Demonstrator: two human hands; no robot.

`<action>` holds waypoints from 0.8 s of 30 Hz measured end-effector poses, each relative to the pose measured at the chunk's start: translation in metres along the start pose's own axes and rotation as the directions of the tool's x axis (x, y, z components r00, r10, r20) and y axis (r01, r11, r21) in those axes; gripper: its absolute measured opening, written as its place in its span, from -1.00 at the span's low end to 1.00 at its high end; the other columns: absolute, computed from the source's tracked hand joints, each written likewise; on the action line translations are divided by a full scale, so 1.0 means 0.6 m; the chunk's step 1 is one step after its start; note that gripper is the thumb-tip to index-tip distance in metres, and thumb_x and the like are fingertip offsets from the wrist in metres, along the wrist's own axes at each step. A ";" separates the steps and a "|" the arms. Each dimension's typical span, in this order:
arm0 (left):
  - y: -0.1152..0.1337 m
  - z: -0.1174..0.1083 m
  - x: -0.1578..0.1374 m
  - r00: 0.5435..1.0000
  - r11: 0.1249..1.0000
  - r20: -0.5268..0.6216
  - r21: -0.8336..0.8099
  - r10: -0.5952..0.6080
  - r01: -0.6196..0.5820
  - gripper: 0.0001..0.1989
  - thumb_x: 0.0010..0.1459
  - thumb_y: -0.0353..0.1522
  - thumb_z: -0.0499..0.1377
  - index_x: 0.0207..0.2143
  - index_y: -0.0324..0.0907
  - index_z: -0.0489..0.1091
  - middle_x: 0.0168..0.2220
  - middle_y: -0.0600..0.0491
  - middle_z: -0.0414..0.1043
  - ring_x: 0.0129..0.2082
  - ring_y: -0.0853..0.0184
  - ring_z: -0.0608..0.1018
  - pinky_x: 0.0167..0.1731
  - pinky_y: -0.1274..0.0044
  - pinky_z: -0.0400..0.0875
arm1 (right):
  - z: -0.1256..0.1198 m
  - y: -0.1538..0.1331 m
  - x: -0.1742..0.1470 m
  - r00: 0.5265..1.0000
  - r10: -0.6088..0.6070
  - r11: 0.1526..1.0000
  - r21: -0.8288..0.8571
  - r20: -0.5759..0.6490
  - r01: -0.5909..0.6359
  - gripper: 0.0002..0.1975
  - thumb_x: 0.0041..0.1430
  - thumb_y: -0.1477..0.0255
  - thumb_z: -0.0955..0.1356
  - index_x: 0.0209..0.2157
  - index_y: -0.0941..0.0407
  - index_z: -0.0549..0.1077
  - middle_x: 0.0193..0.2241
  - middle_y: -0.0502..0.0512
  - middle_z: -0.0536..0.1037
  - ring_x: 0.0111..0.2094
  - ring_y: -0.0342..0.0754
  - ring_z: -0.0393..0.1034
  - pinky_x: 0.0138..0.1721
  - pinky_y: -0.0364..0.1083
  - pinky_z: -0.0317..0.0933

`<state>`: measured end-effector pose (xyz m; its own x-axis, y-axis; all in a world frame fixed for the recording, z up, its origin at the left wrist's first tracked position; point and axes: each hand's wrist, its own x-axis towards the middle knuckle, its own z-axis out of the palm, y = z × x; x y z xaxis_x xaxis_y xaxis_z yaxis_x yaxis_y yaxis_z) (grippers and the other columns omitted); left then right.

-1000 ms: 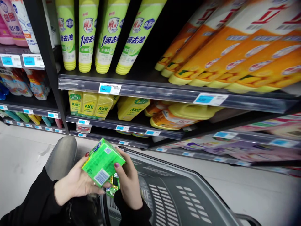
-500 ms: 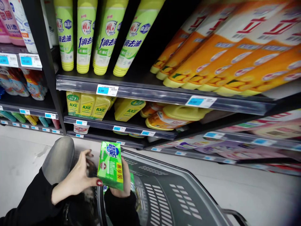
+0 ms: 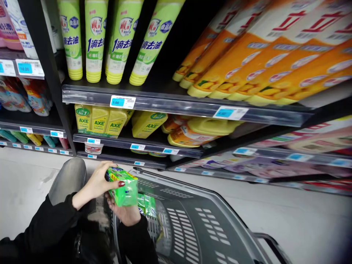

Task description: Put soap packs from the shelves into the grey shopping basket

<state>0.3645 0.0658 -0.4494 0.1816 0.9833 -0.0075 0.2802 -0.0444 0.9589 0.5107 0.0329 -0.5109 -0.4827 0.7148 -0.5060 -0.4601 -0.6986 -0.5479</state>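
A green soap pack (image 3: pixel 125 189) in shiny wrap is held tilted over the near left edge of the grey shopping basket (image 3: pixel 189 205). My left hand (image 3: pixel 95 182) is closed on it from the left, with the thumb across its side. From below, my right hand (image 3: pixel 125 214) supports the same pack; some of its fingers are hidden behind the pack and the left hand. Inside the basket lies another green pack (image 3: pixel 148 205), partly covered by my right hand and the held pack.
Shelves ahead carry green bottles (image 3: pixel 95 44), large orange bottles (image 3: pixel 247 69) and yellow AXE bottles (image 3: pixel 99 123). Price tags line the shelf edge (image 3: pixel 170 106). My knee (image 3: pixel 70 179) is left of the basket, whose handle (image 3: pixel 271 244) sticks out at the lower right.
The soap pack has been turned and shifted slightly left and down, showing a different side. My left hand has taken a fuller grip; my right hand has moved from its right side to underneath.
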 end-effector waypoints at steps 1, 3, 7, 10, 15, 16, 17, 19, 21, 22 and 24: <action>0.001 -0.001 -0.003 1.000 1.000 -0.007 0.009 0.017 -0.017 -0.47 -0.07 -0.25 0.29 -0.03 -0.26 0.33 0.08 -0.21 0.27 0.15 0.02 0.34 0.18 0.18 0.18 | -0.001 -0.007 -0.003 1.000 -0.022 0.999 -0.041 -0.019 0.021 -0.43 -0.16 -0.17 0.42 -0.34 0.04 0.54 -0.44 0.12 0.58 -0.38 0.08 0.48 -0.36 0.01 0.40; 0.006 0.000 -0.018 0.996 0.993 -0.018 0.083 0.083 -0.081 -0.37 -0.12 -0.29 0.29 0.05 -0.26 0.27 0.14 -0.22 0.20 0.20 0.04 0.29 0.22 0.20 0.15 | -0.005 -0.024 -0.018 0.992 -0.104 0.990 -0.105 -0.065 0.097 -0.34 -0.13 -0.20 0.39 -0.19 0.04 0.51 -0.30 0.16 0.59 -0.25 0.14 0.49 -0.33 0.03 0.40; 0.011 0.015 -0.063 0.942 0.861 0.037 0.394 0.334 -0.321 -0.10 -0.20 -0.32 0.30 0.21 -0.24 0.05 0.20 -0.21 0.08 0.21 0.05 0.26 0.18 0.23 0.28 | -0.022 -0.059 -0.069 0.986 -0.163 0.913 -0.382 -0.020 0.143 -0.25 -0.09 -0.19 0.39 -0.04 0.09 0.42 -0.11 0.20 0.54 -0.09 0.17 0.44 -0.23 0.05 0.38; -0.002 0.044 -0.087 0.849 0.684 0.098 0.547 0.519 -0.482 -0.07 -0.14 -0.28 0.28 0.25 -0.31 -0.04 0.15 -0.29 0.09 0.16 -0.01 0.30 0.02 0.21 0.44 | -0.038 -0.072 -0.102 0.978 -0.196 0.724 -0.664 0.065 0.189 -0.25 -0.22 0.02 0.54 -0.05 0.15 0.40 -0.12 0.18 0.54 -0.08 0.16 0.42 -0.01 0.10 0.29; -0.028 0.119 -0.090 0.690 0.510 0.197 0.541 0.696 -0.669 -0.10 -0.02 -0.29 0.23 0.29 -0.33 -0.13 0.06 -0.28 0.14 0.16 -0.06 0.28 0.03 0.10 0.41 | -0.072 -0.059 -0.131 0.951 -0.292 0.505 -0.861 -0.099 0.065 0.10 -0.48 0.22 0.61 0.16 0.26 0.26 -0.01 0.33 0.50 0.02 0.31 0.36 0.10 0.16 0.19; -0.028 0.133 -0.087 0.663 0.491 0.217 0.517 0.717 -0.701 -0.10 -0.01 -0.30 0.23 0.30 -0.30 -0.14 0.05 -0.26 0.13 0.18 -0.05 0.25 0.06 0.09 0.39 | -0.083 -0.052 -0.136 0.938 -0.318 0.485 -0.874 -0.135 0.039 0.13 -0.48 0.24 0.61 0.20 0.25 0.23 -0.01 0.33 0.50 0.03 0.32 0.36 0.10 0.16 0.18; -0.026 0.145 -0.084 0.643 0.480 0.234 0.495 0.729 -0.724 -0.09 0.00 -0.30 0.22 0.31 -0.28 -0.16 0.05 -0.25 0.12 0.21 -0.05 0.22 0.08 0.09 0.37 | -0.097 -0.045 -0.141 0.921 -0.347 0.493 -0.870 -0.178 0.018 0.13 -0.48 0.26 0.60 0.21 0.23 0.21 0.00 0.31 0.50 0.04 0.31 0.36 0.12 0.16 0.18; -0.018 0.162 -0.076 0.632 0.472 0.303 0.460 0.713 -0.753 -0.06 0.03 -0.23 0.23 0.32 -0.27 -0.22 0.12 -0.29 0.05 0.26 -0.05 0.14 0.09 0.08 0.35 | -0.137 -0.035 -0.153 0.883 -0.377 0.580 -0.815 -0.280 -0.011 0.09 -0.47 0.31 0.57 0.20 0.24 0.25 0.03 0.30 0.49 0.08 0.29 0.34 0.16 0.13 0.15; -0.013 0.164 -0.068 0.645 0.476 0.421 0.443 0.638 -0.760 -0.04 0.06 -0.10 0.22 0.33 -0.27 -0.22 0.22 -0.35 -0.04 0.30 -0.08 0.07 0.12 0.00 0.28 | -0.191 -0.035 -0.166 0.841 -0.362 0.688 -0.724 -0.402 -0.049 0.05 -0.46 0.33 0.55 0.19 0.28 0.28 0.10 0.34 0.43 0.14 0.29 0.29 0.19 0.11 0.12; -0.016 0.159 -0.064 0.662 0.484 0.472 0.453 0.582 -0.749 -0.05 0.07 -0.07 0.21 0.32 -0.27 -0.20 0.25 -0.36 -0.06 0.32 -0.09 0.04 0.14 -0.06 0.22 | -0.221 -0.039 -0.174 0.822 -0.347 0.725 -0.685 -0.452 -0.071 0.01 -0.41 0.30 0.53 0.18 0.29 0.29 0.12 0.35 0.41 0.15 0.29 0.28 0.18 0.11 0.14; -0.036 0.134 -0.057 0.723 0.511 0.508 0.511 0.468 -0.691 -0.17 0.14 -0.10 0.16 0.31 -0.27 -0.11 0.27 -0.32 0.01 0.33 -0.09 0.02 0.17 -0.13 0.10 | -0.282 -0.054 -0.189 0.780 -0.330 0.776 -0.623 -0.532 -0.097 -0.10 -0.28 0.23 0.48 0.17 0.23 0.33 0.12 0.31 0.42 0.14 0.26 0.30 0.13 0.12 0.21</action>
<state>0.4283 0.0191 -0.4925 0.7417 0.6004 0.2990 0.4999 -0.7920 0.3505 0.7067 -0.0205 -0.5485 0.1720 0.8047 -0.5682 0.1542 -0.5917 -0.7913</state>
